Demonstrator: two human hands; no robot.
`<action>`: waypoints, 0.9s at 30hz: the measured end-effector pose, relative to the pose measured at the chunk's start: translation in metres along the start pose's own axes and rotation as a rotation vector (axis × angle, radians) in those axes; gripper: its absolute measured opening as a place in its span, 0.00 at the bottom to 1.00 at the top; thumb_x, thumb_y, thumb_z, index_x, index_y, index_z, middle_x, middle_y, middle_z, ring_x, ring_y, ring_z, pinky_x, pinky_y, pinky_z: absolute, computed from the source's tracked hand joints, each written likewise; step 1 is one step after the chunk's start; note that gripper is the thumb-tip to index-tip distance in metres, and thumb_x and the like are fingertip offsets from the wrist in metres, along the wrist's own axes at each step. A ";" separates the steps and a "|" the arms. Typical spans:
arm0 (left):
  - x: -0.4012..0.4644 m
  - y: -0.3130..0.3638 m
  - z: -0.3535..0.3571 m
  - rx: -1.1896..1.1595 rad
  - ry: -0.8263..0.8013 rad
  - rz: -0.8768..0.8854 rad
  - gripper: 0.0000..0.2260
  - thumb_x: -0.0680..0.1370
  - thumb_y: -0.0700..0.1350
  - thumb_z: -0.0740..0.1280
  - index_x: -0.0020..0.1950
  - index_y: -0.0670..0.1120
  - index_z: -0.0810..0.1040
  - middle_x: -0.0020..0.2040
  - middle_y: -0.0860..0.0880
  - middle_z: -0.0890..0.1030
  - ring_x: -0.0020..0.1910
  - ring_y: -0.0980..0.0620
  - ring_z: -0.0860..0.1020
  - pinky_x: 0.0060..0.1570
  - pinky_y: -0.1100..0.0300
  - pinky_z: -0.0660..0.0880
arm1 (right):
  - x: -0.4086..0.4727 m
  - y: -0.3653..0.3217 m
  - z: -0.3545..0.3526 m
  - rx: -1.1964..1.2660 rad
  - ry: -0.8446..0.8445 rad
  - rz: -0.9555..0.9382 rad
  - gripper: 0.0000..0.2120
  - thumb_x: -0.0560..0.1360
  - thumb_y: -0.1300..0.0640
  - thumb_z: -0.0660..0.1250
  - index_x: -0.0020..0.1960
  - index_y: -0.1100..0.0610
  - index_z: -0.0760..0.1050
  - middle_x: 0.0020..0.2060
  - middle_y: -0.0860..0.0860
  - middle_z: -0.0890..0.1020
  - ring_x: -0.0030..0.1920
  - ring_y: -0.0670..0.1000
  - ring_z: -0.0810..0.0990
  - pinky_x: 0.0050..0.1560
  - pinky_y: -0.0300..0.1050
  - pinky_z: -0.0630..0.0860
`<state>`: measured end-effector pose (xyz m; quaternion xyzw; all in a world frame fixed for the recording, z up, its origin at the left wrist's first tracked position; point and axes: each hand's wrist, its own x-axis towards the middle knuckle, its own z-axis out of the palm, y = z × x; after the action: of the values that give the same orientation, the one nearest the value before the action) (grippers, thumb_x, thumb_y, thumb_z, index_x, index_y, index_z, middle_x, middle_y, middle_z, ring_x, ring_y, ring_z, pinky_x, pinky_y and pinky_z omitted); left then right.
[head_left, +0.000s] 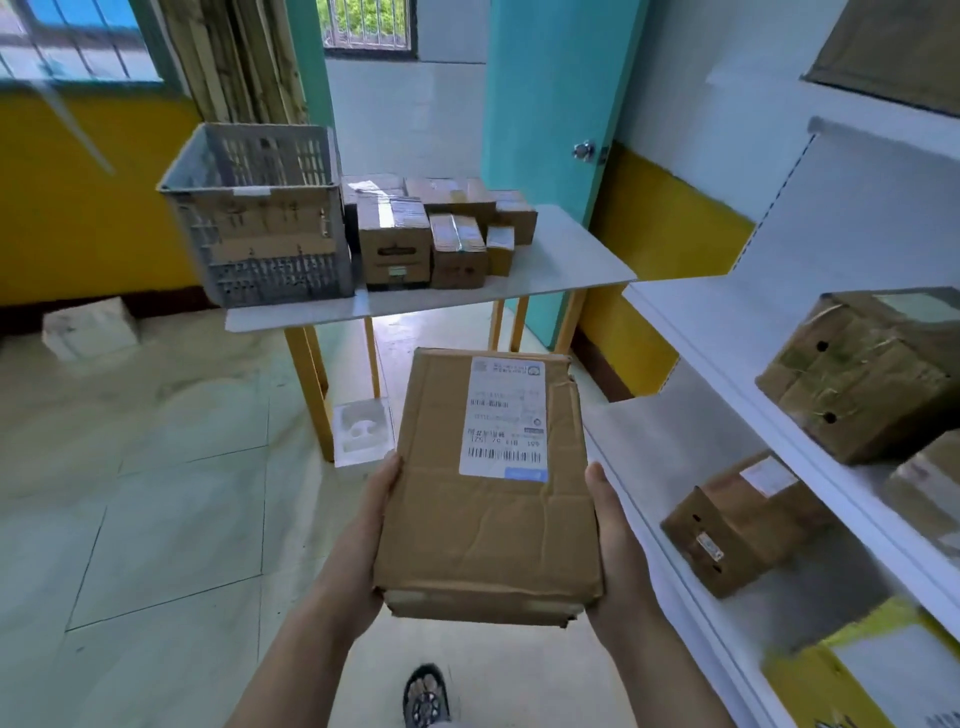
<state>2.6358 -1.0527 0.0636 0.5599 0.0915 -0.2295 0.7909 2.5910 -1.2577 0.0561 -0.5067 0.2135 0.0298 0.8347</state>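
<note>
Both hands grip the cardboard parcel (488, 519) in the lower centre of the frame. The left hand (363, 540) and the right hand (618, 551) clamp its long sides, thumbs lying along the edges; the fingers are hidden underneath. The parcel is carried in the air above the floor, with the shipping label (506, 415) facing up at its far end.

The step in hand is judged to be carrying the parcel to a storage place.
- Support it from below and hold it level: the top panel is creased and will likely flex.
- Leave the label uncovered so that it can be read.
- Watch the shelf unit (753, 332) along the right of the frame — its front edge is just beside your right hand.

The shelf unit holds a taped box (862, 374) on its middle level and a smaller box (737, 525) on the level below.

Farther off, in the upper centre, the table (571, 260) carries a grey slatted crate (260, 223) — cardboard shows through its slats, count unclear. A cluster of small cartons (426, 228) stands just beside the crate.
</note>
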 end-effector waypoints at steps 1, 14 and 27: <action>0.020 0.009 0.000 -0.006 0.001 -0.003 0.23 0.83 0.61 0.56 0.68 0.51 0.80 0.62 0.46 0.85 0.60 0.45 0.84 0.63 0.46 0.76 | 0.024 -0.008 0.005 -0.004 -0.013 0.000 0.28 0.76 0.36 0.58 0.68 0.50 0.78 0.58 0.56 0.86 0.58 0.59 0.86 0.61 0.60 0.79; 0.193 0.110 -0.018 -0.086 0.113 0.053 0.23 0.78 0.63 0.64 0.67 0.51 0.80 0.58 0.45 0.86 0.57 0.43 0.85 0.58 0.44 0.79 | 0.223 -0.073 0.069 -0.032 -0.106 0.026 0.29 0.78 0.33 0.58 0.70 0.49 0.77 0.62 0.57 0.84 0.62 0.62 0.83 0.67 0.68 0.75; 0.373 0.189 0.021 -0.119 0.170 0.112 0.19 0.83 0.58 0.60 0.66 0.50 0.81 0.59 0.43 0.86 0.55 0.44 0.85 0.55 0.47 0.78 | 0.413 -0.166 0.094 -0.014 -0.205 0.049 0.26 0.83 0.39 0.55 0.69 0.53 0.78 0.59 0.59 0.85 0.59 0.61 0.85 0.53 0.57 0.85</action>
<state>3.0491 -1.1190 0.0808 0.5335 0.1403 -0.1310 0.8237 3.0403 -1.3258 0.0717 -0.5013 0.1392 0.1032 0.8477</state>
